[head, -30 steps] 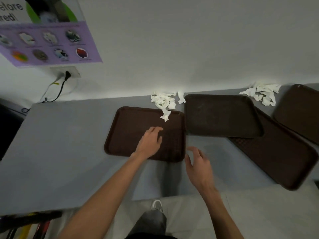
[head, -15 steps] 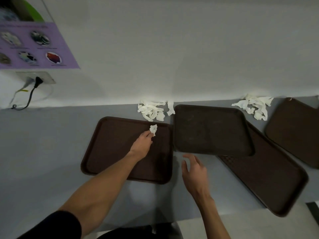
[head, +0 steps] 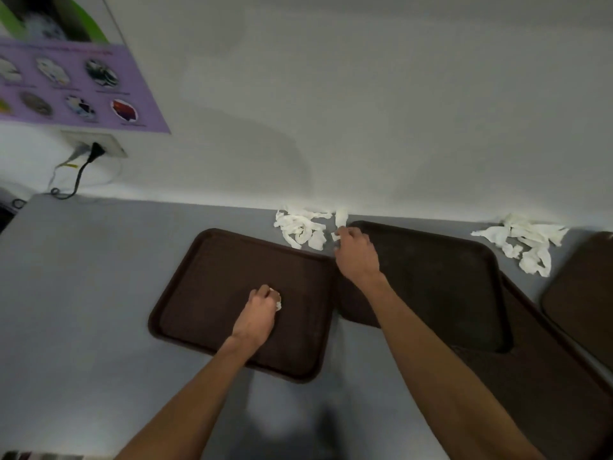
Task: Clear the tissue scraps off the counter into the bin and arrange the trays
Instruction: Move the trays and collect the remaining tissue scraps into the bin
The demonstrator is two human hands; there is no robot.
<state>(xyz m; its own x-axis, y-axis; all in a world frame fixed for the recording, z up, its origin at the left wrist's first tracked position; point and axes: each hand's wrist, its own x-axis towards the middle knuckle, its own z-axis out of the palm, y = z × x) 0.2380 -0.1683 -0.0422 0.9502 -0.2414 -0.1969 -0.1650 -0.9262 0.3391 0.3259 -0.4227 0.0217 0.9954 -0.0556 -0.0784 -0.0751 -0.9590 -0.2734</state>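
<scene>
Several brown trays lie on the grey counter. My left hand hovers over the left tray, fingers curled round a small white tissue scrap. My right hand reaches to the back wall and pinches a scrap at the right edge of a pile of white tissue strips. That hand is above the corner of the middle tray. A second tissue pile lies further right against the wall.
The middle tray overlaps another tray at the right, and a further tray sits at the far right edge. A wall socket with a black plug and a purple poster are at the upper left. No bin is in view.
My left hand has drawn back over the left tray with a tissue scrap in it. My right hand has reached forward from the counter's front to the tissue pile at the wall.
</scene>
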